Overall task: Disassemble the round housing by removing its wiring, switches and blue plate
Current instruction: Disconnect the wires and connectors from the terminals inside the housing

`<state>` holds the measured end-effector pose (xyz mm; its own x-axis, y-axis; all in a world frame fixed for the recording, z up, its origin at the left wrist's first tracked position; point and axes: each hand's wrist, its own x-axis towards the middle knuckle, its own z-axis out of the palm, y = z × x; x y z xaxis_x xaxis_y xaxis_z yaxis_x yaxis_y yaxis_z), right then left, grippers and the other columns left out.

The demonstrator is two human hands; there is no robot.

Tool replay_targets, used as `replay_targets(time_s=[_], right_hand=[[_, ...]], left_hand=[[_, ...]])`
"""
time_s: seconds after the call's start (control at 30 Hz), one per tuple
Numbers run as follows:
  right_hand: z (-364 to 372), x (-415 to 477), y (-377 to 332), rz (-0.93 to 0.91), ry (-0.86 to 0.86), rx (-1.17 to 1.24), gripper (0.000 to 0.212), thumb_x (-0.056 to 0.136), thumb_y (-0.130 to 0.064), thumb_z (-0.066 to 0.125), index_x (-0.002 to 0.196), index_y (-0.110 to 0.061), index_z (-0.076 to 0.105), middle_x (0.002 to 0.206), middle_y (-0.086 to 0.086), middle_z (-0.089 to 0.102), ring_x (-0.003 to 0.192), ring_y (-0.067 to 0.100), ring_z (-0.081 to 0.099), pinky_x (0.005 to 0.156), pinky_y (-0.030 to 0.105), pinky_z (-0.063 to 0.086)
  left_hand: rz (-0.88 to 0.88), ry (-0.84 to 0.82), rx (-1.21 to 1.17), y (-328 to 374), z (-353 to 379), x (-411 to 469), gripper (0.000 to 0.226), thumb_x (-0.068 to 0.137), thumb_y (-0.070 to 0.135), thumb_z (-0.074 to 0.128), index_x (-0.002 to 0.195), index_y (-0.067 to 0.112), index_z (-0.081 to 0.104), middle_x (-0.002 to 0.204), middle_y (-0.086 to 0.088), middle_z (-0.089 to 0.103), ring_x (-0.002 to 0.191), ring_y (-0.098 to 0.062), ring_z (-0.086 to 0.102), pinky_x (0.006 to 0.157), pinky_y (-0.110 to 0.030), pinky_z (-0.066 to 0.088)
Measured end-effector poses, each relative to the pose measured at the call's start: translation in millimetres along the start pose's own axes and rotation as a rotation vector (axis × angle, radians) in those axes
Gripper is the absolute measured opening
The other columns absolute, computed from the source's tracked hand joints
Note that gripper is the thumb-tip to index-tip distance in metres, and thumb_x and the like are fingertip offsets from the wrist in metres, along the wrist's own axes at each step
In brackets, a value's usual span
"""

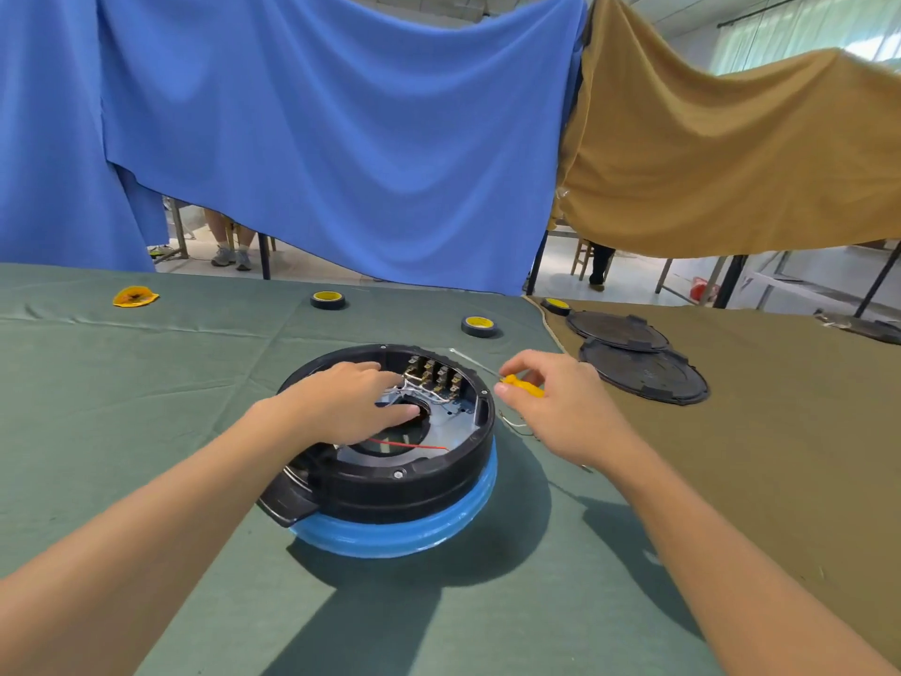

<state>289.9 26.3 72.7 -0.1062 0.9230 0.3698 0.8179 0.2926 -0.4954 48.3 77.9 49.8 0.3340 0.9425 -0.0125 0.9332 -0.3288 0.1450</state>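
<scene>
Steadying the housing (pixel 390 485) at the frame's centre with my left hand (pixel 351 400) laid flat inside, fingers straight, I pinch a screwdriver (pixel 525 385) in my right hand (pixel 556 404) just right of it, judging little done: switches (pixel 436 375), wires (pixel 425 391) and plate (pixel 458 424) all sit inside.

Glossy black plastic housing (pixel 390 485) on matt green cloth (pixel 146 383).

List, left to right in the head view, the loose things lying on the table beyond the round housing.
yellow scrap → first tape roll → second tape roll → third tape roll → pair of overlapping black round covers → dark flat part at the right edge
</scene>
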Motion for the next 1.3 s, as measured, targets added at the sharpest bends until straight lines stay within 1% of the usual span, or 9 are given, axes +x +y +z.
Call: replay_targets(time_s=[0.17,0.37,0.53,0.67,0.87,1.0,1.13,1.2,1.3], right_hand=[[9.7,19.8,-10.3,-0.001,-0.086,-0.092,0.023,0.094,-0.036,0.058,0.109,-0.025,0.072,0.107,-0.002,0.069,0.113,0.024,0.049,0.089,0.033,0.039],[19.2,34.4,-19.5,-0.057,-0.109,-0.267,0.024,0.095,-0.035,0.056,0.105,-0.023,0.074,0.11,0.002,0.07,0.109,0.028,0.053,0.086,0.038,0.048],[25.2,43.7,-26.2,-0.086,-0.124,-0.365,0.023,0.096,-0.032,0.054,0.099,-0.022,0.075,0.09,0.006,0.072,0.083,0.026,0.062,0.075,0.04,0.055],[26.2,47.8,-28.9,-0.106,-0.149,-0.43,0.029,0.096,-0.029,0.052,0.074,-0.02,0.069,0.067,0.003,0.062,0.069,0.028,0.057,0.061,0.033,0.05],[26.2,48.0,-42.3,-0.198,-0.169,-0.58,0.023,0.095,-0.025,0.053,0.103,-0.02,0.074,0.095,0.008,0.071,0.084,0.031,0.063,0.071,0.038,0.055],[23.0,57.1,-49.6,-0.207,-0.221,-0.665,0.018,0.09,-0.02,0.053,0.08,-0.018,0.068,0.084,0.01,0.063,0.075,0.033,0.058,0.062,0.036,0.049],[11.4,85.2,-46.8,-0.133,-0.332,-0.493,0.017,0.083,-0.014,0.059,0.081,-0.006,0.074,0.061,0.002,0.06,0.067,0.022,0.055,0.059,0.031,0.05],[5.2,99.2,-42.0,-0.045,-0.382,-0.361,0.014,0.085,-0.016,0.066,0.087,-0.01,0.078,0.054,-0.007,0.057,0.061,0.014,0.054,0.05,0.021,0.043],[1.0,113.4,-27.8,0.208,-0.466,-0.062,0.012,0.085,-0.014,0.068,0.089,-0.005,0.075,0.055,0.004,0.053,0.039,0.014,0.03,0.038,0.018,0.023]], left_hand=[[0.025,-0.006,-0.056,-7.1,9.8,3.1,0.062,0.092,0.068,0.036,0.148,0.041,0.031,0.153,-0.005,0.037,0.147,-0.02,0.02,0.112,-0.04,0.025],[0.008,-0.022,-0.078,-4.9,12.0,4.7,0.06,0.091,0.069,0.037,0.146,0.046,0.03,0.152,0.003,0.039,0.139,-0.024,0.035,0.103,-0.044,0.034],[0.005,-0.044,-0.048,-4.9,12.7,3.8,0.062,0.091,0.069,0.039,0.147,0.044,0.029,0.15,0.008,0.041,0.135,-0.024,0.04,0.103,-0.046,0.038],[0.009,-0.045,-0.038,-4.9,11.2,3.3,0.062,0.091,0.069,0.038,0.146,0.041,0.031,0.15,0.008,0.042,0.134,-0.025,0.041,0.103,-0.047,0.038],[0.016,-0.057,-0.032,-4.1,11.0,4.7,0.06,0.091,0.067,0.041,0.143,0.039,0.036,0.143,0.003,0.047,0.127,-0.026,0.047,0.1,-0.048,0.041],[0.014,-0.059,-0.036,-4.1,11.3,4.6,0.058,0.09,0.068,0.042,0.141,0.041,0.038,0.141,0.003,0.048,0.126,-0.026,0.047,0.1,-0.048,0.04],[0.017,-0.053,-0.04,-4.2,10.7,5.4,0.056,0.09,0.066,0.044,0.139,0.041,0.04,0.14,0.002,0.048,0.127,-0.025,0.045,0.097,-0.044,0.039],[0.02,-0.057,-0.041,-4.1,10.8,5.8,0.057,0.09,0.065,0.044,0.141,0.04,0.039,0.142,0.001,0.047,0.128,-0.025,0.045,0.096,-0.044,0.037],[0.027,-0.054,-0.043,-4.2,11.2,5.9,0.057,0.091,0.064,0.045,0.141,0.038,0.04,0.141,0.0,0.048,0.126,-0.025,0.046,0.093,-0.042,0.037]])
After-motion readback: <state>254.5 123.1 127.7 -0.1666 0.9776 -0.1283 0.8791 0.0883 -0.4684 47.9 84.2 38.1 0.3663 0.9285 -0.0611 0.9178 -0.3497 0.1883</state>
